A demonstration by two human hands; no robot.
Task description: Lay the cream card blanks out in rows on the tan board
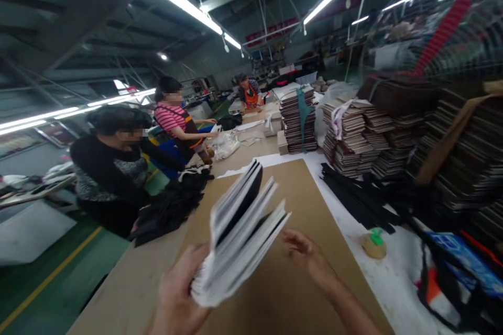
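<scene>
Above the brown cardboard sheet (298,204) on the long table, the left hand (178,293) clamps a fanned bundle of flat white-and-black card pieces (239,235) by its lower end (fingers wrapped), while the right hand (304,254) hovers spread just beside the bundle's right edge.

Just one cam on my head, tilted and looking forward down the long surface (298,188), hands up close.
</scene>
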